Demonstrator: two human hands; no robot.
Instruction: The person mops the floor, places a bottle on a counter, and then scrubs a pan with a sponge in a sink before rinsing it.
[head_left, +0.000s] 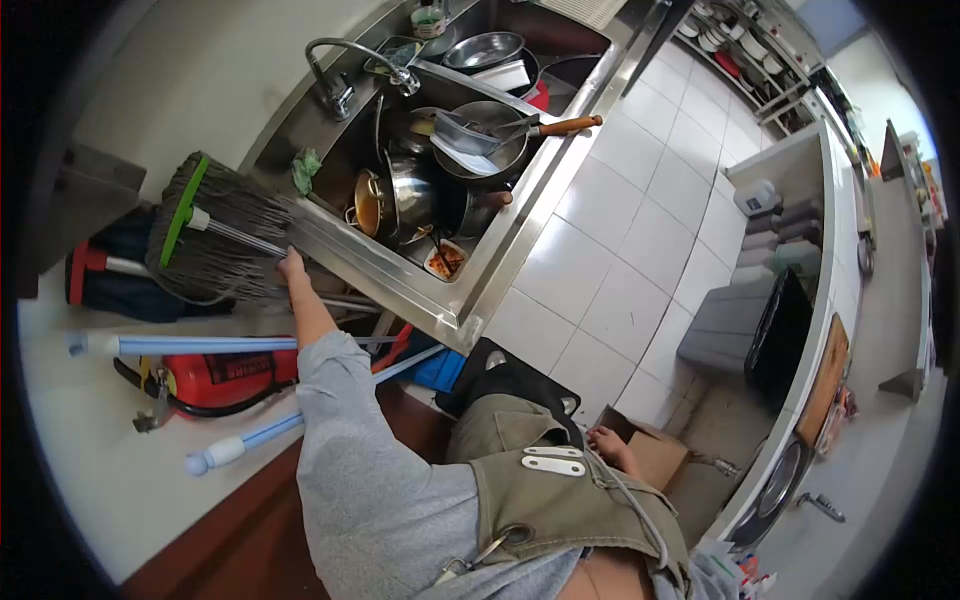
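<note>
My left hand (291, 270) is closed around the metal handle of a mop (240, 235), beside the corner of the sink. The mop has a green clamp and grey strands, and its head is raised against the wall side. Down by my apron (560, 500), my right hand (606, 443) has its fingers curled; whether anything is in them is hidden. Behind that hand is an open cardboard box (655, 455). Below the mop, a red fire extinguisher (225, 380) lies near light-blue poles (245, 435).
A steel double sink (465, 320) holds pans, pots and a bowl of food scraps (446, 262). White floor tiles (620, 235) run past it. A grey bin (735, 325) stands under the opposite counter, and a dish rack (745, 50) is at the far end.
</note>
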